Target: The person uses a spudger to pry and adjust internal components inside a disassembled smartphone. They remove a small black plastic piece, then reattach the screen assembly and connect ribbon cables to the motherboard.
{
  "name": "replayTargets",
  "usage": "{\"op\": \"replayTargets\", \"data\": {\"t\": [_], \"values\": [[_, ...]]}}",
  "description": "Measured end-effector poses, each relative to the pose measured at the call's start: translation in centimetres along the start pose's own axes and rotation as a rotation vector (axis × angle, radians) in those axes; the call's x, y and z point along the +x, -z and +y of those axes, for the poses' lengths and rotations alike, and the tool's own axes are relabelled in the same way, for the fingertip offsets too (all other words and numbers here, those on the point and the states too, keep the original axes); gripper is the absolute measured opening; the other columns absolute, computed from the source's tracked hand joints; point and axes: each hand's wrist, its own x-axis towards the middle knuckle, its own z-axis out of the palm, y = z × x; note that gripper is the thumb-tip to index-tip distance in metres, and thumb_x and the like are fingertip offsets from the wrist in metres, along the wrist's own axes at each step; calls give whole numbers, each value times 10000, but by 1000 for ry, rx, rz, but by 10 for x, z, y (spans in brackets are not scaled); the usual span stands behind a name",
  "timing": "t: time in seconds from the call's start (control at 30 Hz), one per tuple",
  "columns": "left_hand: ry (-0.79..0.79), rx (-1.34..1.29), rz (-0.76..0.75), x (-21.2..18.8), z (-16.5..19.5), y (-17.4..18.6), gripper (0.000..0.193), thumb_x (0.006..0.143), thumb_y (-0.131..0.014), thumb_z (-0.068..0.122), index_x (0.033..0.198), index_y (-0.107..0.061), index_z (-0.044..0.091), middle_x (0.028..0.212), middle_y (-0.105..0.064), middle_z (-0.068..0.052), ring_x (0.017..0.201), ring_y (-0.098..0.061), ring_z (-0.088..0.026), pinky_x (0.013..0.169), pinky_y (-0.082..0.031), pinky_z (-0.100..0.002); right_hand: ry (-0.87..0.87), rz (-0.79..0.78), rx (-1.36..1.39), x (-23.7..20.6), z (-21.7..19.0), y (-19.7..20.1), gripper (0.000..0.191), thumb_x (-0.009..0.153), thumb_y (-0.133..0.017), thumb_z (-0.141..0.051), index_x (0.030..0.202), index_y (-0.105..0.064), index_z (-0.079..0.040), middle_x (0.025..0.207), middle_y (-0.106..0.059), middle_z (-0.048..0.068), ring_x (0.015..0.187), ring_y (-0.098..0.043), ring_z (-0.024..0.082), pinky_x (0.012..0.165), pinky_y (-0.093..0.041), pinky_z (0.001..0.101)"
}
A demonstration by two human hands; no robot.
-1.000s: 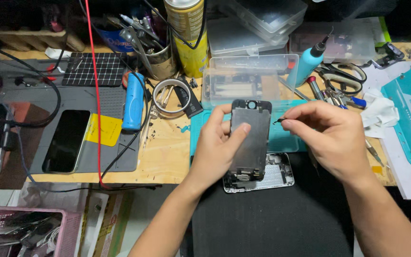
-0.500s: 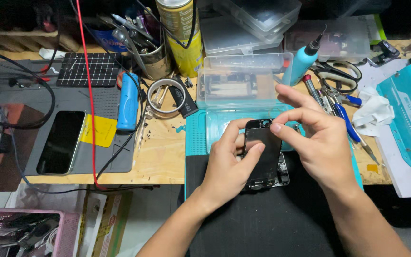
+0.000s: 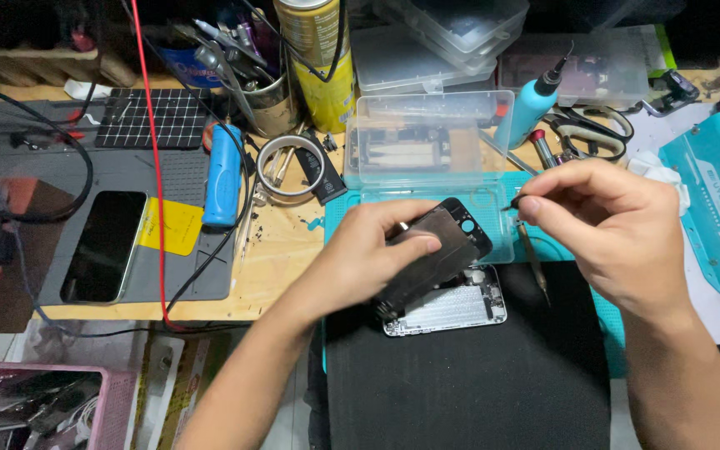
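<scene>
Now, head view, line by line:

Left hand: the left hand [image 3: 360,258] is curled around a dark, flat phone screen panel [image 3: 435,254], thumb on its upturned back and fingers under it, holding it tilted up.

Screen panel: its lower end meets the silver opened phone body [image 3: 452,310], its upper end lifted over the teal work mat [image 3: 560,250].

Phone body: lies flat at the far edge of the black rectangular pad [image 3: 468,392], near the middle of the desk's near edge.

Right hand: the right hand [image 3: 610,229] has thumb and forefinger pressed together, pinching a thin dark tool [image 3: 513,202] whose tip points at the panel's upper end; whether tip and panel touch I cannot tell.

Screwdriver: a slim dark screwdriver [image 3: 532,254] lies on the teal mat just below the right hand's fingers.

Parts box: a clear plastic parts box [image 3: 427,137] stands open just beyond the mat.

Bottle: a blue squeeze bottle with a black nozzle [image 3: 531,104] stands beside the box, toward the desk's right edge.

Left side of the desk: a black phone [image 3: 103,246] lies face up on a grey repair mat [image 3: 210,275], a blue cylinder [image 3: 222,175] beside it.
</scene>
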Motion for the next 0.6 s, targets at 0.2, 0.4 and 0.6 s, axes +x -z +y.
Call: {"op": "replayTargets", "data": {"t": [0.2, 0.4, 0.6], "values": [[-51, 179, -105, 23, 24, 19, 340, 865, -714, 104, 1196, -721, 29, 982, -805, -75, 872, -711, -85, 789, -588, -293, 192, -157, -334, 2, -6, -6, 151, 885, -744, -19, 1029, -761, 21, 933, -742, 45, 811, -683, 94, 699, -533, 229], [-126, 421, -42, 19, 37, 5, 337, 840, -718, 122, 1168, -730, 42, 982, -781, -165, 883, -782, -233, 787, -581, -343, -116, -105, -194, 1, 4, -11, 173, 873, -764, -52, 1034, -744, 6, 854, -752, 28, 743, -678, 58, 675, -551, 221], [-108, 456, 29, 17, 38, -12, 333, 838, -706, 123, 1161, -725, 45, 997, -763, -171, 887, -790, -258, 773, -579, -366, -235, -117, -76, -1, 11, -5, 167, 837, -774, -26, 994, -724, 5, 831, -728, 21, 740, -671, 48, 665, -554, 205]]}}
